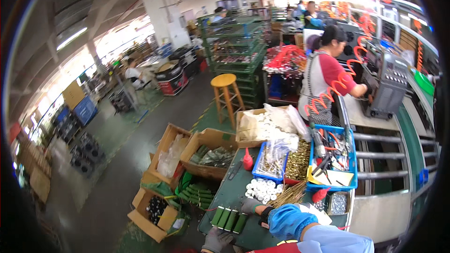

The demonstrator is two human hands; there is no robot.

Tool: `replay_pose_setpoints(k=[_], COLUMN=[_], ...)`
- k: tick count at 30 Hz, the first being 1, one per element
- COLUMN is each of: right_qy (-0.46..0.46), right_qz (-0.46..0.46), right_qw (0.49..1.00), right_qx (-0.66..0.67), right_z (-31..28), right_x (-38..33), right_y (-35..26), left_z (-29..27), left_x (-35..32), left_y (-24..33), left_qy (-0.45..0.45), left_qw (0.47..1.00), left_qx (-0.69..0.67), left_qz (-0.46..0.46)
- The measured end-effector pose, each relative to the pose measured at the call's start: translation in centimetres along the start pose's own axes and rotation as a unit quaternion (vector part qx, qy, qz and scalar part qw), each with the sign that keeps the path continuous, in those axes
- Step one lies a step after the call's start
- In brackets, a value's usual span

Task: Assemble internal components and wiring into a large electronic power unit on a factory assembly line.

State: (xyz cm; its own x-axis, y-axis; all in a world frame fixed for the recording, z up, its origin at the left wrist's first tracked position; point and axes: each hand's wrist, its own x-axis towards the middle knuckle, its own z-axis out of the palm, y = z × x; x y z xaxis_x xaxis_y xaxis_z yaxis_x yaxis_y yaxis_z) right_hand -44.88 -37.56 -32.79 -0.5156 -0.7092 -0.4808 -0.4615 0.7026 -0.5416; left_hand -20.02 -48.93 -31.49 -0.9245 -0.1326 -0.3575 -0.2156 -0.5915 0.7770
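Note:
Several dark green cylinders with pale ends (229, 220) lie side by side on the green worktable (243, 178). My left hand (217, 240), in a grey glove, is at the table's near edge beside their lower ends, fingers stretched toward them; nothing shows in it. My right hand (252, 205), gloved too, is just above their upper right ends, close to a pile of white round parts (263, 190). Its fingers are too small and partly hidden to read. A bundle of thin brass-coloured rods (288, 195) lies to the right of that hand.
Blue tray of screws (270, 161), blue tool bin (332, 159), red squeeze bottles (247, 159) and a metal tin (338, 204) stand on the table. Cardboard boxes (208, 152) and green tubes (197, 196) sit left. A co-worker (323, 75) stands beyond, by a roller conveyor (379, 157); a stool (225, 84) stands behind.

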Motion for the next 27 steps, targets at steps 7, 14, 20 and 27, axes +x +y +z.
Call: replay_pose_setpoints(k=[7, 14, 20, 27], right_qy=[0.006, 0.025, 0.028, 0.090], right_qz=[0.039, 0.013, 0.036, -0.006], right_qw=[0.998, 0.999, 0.999, 0.995], right_qx=[0.038, 0.046, 0.023, 0.043], right_z=[0.8, 2.4, 2.7, 2.2], right_x=[0.1, 1.6, 2.4, 0.7], right_y=[0.9, 2.6, 1.9, 1.6], left_z=[-1.2, -0.9, -1.2, 0.5], left_x=[2.2, 3.6, 3.3, 2.8], left_y=[1.3, 2.7, 3.3, 3.1], left_qy=[-0.031, 0.149, 0.174, 0.148], left_qw=[0.999, 0.969, 0.962, 0.965], left_qx=[-0.009, -0.109, -0.114, -0.152], left_qz=[-0.003, -0.164, -0.175, -0.153])
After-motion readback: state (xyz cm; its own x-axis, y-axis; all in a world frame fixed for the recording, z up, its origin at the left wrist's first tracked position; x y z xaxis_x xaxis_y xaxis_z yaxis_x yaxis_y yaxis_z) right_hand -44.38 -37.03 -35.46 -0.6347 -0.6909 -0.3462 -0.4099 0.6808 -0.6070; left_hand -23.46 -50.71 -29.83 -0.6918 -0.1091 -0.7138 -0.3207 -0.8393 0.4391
